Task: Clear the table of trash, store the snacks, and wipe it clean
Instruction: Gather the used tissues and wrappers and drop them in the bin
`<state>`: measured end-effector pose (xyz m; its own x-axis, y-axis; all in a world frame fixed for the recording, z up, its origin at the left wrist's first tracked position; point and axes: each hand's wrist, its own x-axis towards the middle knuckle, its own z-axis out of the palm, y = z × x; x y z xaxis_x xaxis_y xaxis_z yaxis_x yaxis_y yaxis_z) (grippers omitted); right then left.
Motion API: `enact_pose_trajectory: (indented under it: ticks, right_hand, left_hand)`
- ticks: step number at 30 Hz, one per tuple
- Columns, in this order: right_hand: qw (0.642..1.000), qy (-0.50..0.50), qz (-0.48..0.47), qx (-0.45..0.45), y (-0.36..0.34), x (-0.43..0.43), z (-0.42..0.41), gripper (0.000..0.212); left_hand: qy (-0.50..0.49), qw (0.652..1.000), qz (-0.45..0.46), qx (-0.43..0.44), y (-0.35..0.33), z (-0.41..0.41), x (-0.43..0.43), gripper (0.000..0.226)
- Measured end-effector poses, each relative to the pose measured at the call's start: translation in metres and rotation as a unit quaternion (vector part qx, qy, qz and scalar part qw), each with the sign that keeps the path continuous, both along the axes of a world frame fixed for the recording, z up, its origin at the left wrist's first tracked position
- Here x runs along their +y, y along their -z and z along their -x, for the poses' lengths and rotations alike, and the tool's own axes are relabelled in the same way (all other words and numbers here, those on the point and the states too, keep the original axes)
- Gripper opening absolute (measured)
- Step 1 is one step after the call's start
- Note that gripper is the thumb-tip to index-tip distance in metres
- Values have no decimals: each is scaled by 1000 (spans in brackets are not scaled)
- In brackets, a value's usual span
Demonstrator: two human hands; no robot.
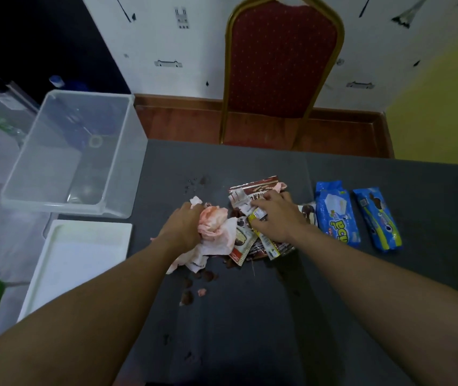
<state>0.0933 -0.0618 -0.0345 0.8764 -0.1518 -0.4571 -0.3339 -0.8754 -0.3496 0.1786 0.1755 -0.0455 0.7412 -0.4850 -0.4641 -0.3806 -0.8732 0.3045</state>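
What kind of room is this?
Probably an indoor dining or function room, though I can't be sure. A red padded chair with a gold metal frame stands behind a dark grey table, before a white wall with small black drawings.

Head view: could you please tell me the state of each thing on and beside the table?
Clear bin: open, looks empty.
White lid: off, lying flat near the bin.
Tissue wad: crumpled, pink-stained, gripped by the left hand.
Wrappers: torn open, piled, gripped by the right hand.
Blue snack packs: look sealed, lying flat, untouched.
Table: soiled with brown crumbs.
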Motion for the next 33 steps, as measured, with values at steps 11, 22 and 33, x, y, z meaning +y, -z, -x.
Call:
enact_pose_trajectory:
  ticks: [11, 22, 33]
  right_hand:
    - [987, 91, -88, -96, -14, -4, 9, 16]
    - [993, 33, -88, -70, -27, 12, 7, 64]
    - [1000, -11, -23, 3, -7, 33, -10, 54]
  left_hand:
    - [-26, 999, 30, -16, -18, 4, 4, 43]
    - [-28, 999, 39, -25, -33, 20, 21, 42]
    - [-68, 998, 1, 10, -16, 37, 58, 45]
